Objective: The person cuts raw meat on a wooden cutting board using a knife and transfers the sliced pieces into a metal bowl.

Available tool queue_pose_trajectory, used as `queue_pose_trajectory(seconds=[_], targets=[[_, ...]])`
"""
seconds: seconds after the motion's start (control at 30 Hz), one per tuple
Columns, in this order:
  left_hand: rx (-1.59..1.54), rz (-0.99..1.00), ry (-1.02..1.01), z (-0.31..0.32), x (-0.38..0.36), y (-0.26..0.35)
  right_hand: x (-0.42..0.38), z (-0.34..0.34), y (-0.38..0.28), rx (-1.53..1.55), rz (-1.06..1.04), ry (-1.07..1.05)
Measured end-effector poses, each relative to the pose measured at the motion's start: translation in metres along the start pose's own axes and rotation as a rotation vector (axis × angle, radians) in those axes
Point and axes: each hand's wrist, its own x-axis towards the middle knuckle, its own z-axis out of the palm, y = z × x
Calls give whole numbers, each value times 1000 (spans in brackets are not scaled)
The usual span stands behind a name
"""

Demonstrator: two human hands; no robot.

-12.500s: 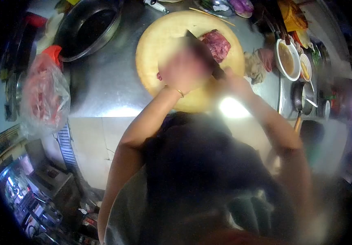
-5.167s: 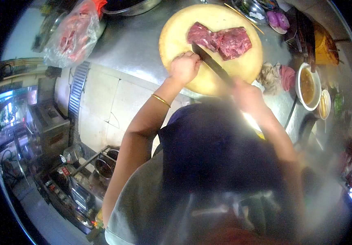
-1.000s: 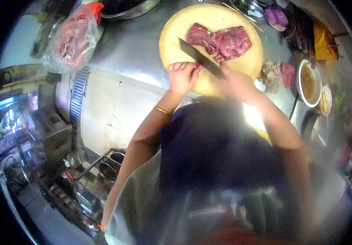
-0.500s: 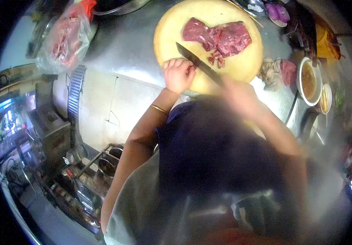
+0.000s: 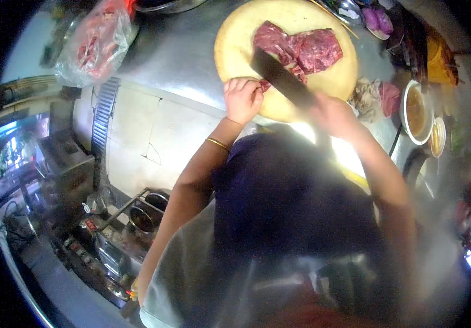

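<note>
A round, pale yellow cutting board [image 5: 234,52] bears a large slab of raw red meat [image 5: 318,50] on its far side. At the near left rim, my left hand [image 5: 242,101] has its fingers curled over a small piece of meat [image 5: 265,85], which pokes out by the fingertips. My right hand [image 5: 335,115] is closed round the handle of a knife [image 5: 282,77]. The dark, broad blade slants across the board between the slab and my left hand, its flat face showing. It covers part of the slab and the small bits near it.
A clear plastic bag of meat [image 5: 96,46] lies at the far left of the metal counter [image 5: 161,54]. Right of the board are crumpled cloths [image 5: 377,98], a bowl of brown liquid [image 5: 414,112] and a smaller bowl [image 5: 437,136]. Purple items [image 5: 377,21] sit far right.
The knife has lifted and turned, showing more of its flat blade over the board. My left hand stays at the rim, and a small meat piece now shows beside its fingers. The view shifted slightly.
</note>
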Motion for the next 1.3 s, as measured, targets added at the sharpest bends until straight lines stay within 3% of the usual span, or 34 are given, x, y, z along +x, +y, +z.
queue_pose_trajectory(seconds=[0.17,0.27,0.4,0.7,0.8,1.03,1.13,1.17,1.3], targets=[[38,-29,-12,-1,1,5,-29,-6,-13,-132,135,-61],[46,-18,-15,0,2,4,-35,-3,-30,-88,13,-32],[11,-7,-28,-4,5,5,-24,2,-35,-93,22,-76],[21,16,-43,-4,2,-3,90,37,-57,-88,-104,35],[-19,27,-49,-12,-1,-1,77,43,-39,-31,-115,60],[-78,-28,0,-4,-11,-3,-28,2,2,142,149,-80],[-58,-53,34,-4,-12,-1,-34,-2,-12,-48,161,-145],[-52,-41,22,-5,-11,-1,-35,4,-13,-82,76,-84],[-85,-20,22,-3,-11,-5,-30,-1,-31,-63,39,-142]])
